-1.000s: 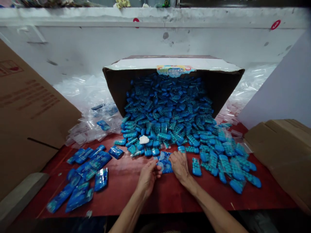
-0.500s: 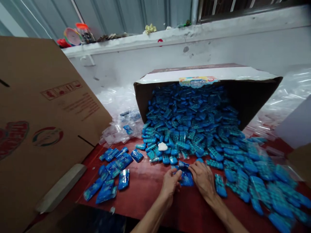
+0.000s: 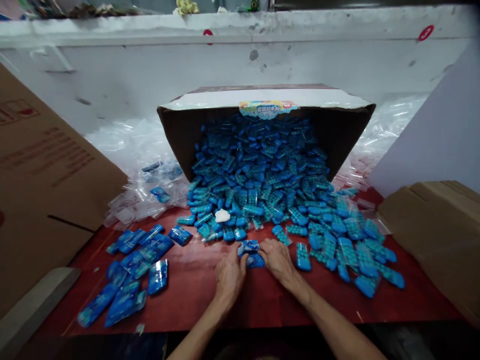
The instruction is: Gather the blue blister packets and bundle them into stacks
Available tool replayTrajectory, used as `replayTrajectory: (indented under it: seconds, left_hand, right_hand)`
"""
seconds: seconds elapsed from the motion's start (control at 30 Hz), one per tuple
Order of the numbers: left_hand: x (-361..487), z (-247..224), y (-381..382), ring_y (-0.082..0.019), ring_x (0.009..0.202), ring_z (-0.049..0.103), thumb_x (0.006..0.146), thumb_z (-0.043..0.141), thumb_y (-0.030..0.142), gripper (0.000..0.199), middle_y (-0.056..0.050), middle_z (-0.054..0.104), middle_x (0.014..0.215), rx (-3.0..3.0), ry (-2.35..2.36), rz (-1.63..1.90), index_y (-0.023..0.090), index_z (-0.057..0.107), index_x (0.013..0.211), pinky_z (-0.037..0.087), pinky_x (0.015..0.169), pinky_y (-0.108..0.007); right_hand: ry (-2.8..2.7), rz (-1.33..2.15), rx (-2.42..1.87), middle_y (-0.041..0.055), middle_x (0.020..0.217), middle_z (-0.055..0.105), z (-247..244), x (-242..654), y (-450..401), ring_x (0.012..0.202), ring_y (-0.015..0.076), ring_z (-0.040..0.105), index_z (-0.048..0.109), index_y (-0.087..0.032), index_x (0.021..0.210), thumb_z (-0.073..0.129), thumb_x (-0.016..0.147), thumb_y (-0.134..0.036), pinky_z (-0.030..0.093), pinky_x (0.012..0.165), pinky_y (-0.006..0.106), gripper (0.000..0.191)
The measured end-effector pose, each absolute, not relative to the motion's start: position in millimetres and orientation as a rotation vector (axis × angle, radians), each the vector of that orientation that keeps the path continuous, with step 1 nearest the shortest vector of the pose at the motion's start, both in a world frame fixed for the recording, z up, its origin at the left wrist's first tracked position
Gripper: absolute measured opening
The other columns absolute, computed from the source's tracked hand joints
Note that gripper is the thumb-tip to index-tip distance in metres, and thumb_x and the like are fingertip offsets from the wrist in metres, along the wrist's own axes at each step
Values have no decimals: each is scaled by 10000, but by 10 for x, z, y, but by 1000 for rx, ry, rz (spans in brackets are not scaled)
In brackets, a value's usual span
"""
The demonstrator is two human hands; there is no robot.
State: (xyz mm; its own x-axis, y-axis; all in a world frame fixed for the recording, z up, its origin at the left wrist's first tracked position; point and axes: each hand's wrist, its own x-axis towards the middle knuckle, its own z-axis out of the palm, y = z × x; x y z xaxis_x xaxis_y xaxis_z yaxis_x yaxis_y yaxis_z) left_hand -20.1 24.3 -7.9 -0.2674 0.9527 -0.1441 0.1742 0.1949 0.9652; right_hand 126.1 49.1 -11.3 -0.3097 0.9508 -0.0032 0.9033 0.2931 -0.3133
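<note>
Forearms (image 3: 204, 322) come up from the bottom edge and slant inward, so your two hands meet low over the red tabletop (image 3: 202, 300), a little right of centre. Your left hand (image 3: 229, 274) is turned with its back mostly to you, thumb and forefinger bent toward each other; your right hand (image 3: 278, 260) lies flatter, wrist low, fingers pointing left. Both grips are nearly closed, with only a narrow gap between digits: the left pinches the left end of the blue printed wrapper (image 3: 250, 246), and the right has its fingertips on the right end. How firmly you press, I cannot tell.

That wrapper sits between your two sets of fingertips, close to the tabletop, its middle bare to view and its ends partly covered by your fingers. It is glossy, deep blue with white and pale patches; a second blue panel shows just below the upper one, and whether that is a fold or a separate piece is unclear.

Just beyond your right fingers lies a blue-capped bead pack (image 3: 281, 235), clear-sided with turquoise beads. More such packs spill from the tipped carton (image 3: 270, 96) ahead of you. Well off to your left, filled blue packets (image 3: 157, 276) lie in a loose cluster.
</note>
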Motion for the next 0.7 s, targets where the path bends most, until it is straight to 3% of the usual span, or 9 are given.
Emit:
replayTrajectory:
  seconds: [0.07,0.2,0.33,0.43,0.5,0.6,0.7]
  left_hand:
    - [-190,-79,191,-228,811,529,557,671,204,268,-50,591,722,1193,1677,1105,243,621,817,349,659,-249]
    - [-179,-97,173,-229,764,528,533,689,208,286,-22,535,606,1236,1711,1012,236,614,808,342,648,-257]
    - [-194,-55,248,-144,526,481,539,690,274,399,32,495,529,1090,1633,1132,197,566,910,328,517,-223]
    - [-168,-5,318,-97,393,406,565,660,364,368,51,468,458,884,1469,993,147,559,846,277,413,-204]
    - [-130,14,344,-85,405,424,577,643,398,339,34,504,484,782,1356,971,132,572,775,274,402,-192]
    - [-72,12,349,-73,456,460,584,641,395,312,16,546,544,672,1270,1062,125,583,729,292,415,-174]
    - [-32,-18,350,-63,400,436,573,655,375,299,30,525,499,641,1234,1064,125,572,715,295,384,-174]
  right_hand:
    - [-2369,400,-1704,-13,775,601,-116,1275,497,761,120,546,595,-227,775,489,802,-286,331,620,211,124]
    - [-2363,414,-1683,-17,757,594,-84,1305,502,736,113,544,586,-215,755,489,804,-290,329,610,205,132]
    - [-2278,299,-1666,18,771,573,54,1316,467,771,143,509,592,-203,758,437,833,-280,322,671,240,188]
    - [-2202,247,-1513,33,771,558,162,1291,406,780,163,479,600,-205,742,425,835,-280,316,709,274,212]
    - [-2125,354,-1399,35,810,561,182,1268,382,804,168,477,602,-211,744,436,826,-269,326,737,286,194]
    - [-1808,672,-1367,42,939,559,114,1245,414,838,169,494,578,-212,909,520,760,-281,371,747,284,175]
    - [-1515,1118,-1383,23,816,593,-6,1229,502,687,139,528,579,-170,893,526,725,-315,413,612,242,229]
